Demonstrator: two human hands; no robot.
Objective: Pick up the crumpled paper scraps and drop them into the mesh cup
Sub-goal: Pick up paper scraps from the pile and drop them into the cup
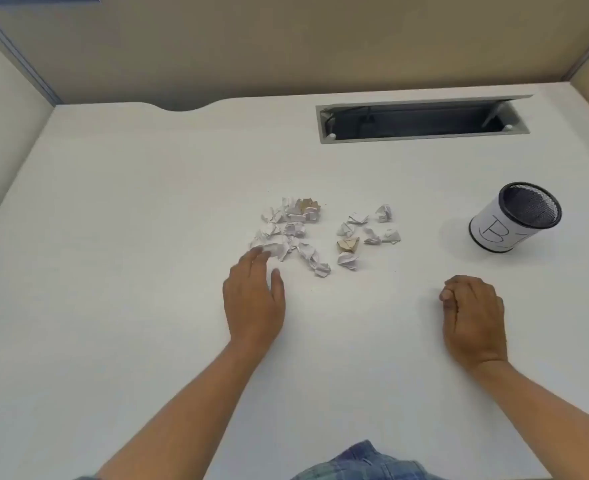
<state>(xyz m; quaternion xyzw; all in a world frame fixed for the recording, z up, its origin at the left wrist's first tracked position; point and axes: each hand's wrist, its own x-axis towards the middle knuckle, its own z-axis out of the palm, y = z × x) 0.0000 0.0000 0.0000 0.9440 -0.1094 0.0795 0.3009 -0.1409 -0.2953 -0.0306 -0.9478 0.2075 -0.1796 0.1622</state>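
Observation:
Several crumpled paper scraps lie on the white desk in two clusters: a larger left pile (291, 230) and a smaller right group (366, 233), mostly white with a couple of brown ones (348, 244). The mesh cup (515, 220), black mesh wrapped in a white label with handwriting, stands upright to the right of the scraps. My left hand (255, 303) lies flat with straight fingers, its fingertips touching the near-left edge of the left pile. My right hand (473, 317) rests on the desk below the cup, fingers curled in, holding nothing visible.
An open cable slot (421, 121) is set into the desk at the back right. Partition walls (286, 46) close off the back and both sides. The desk's (113, 237) near edge is at my body.

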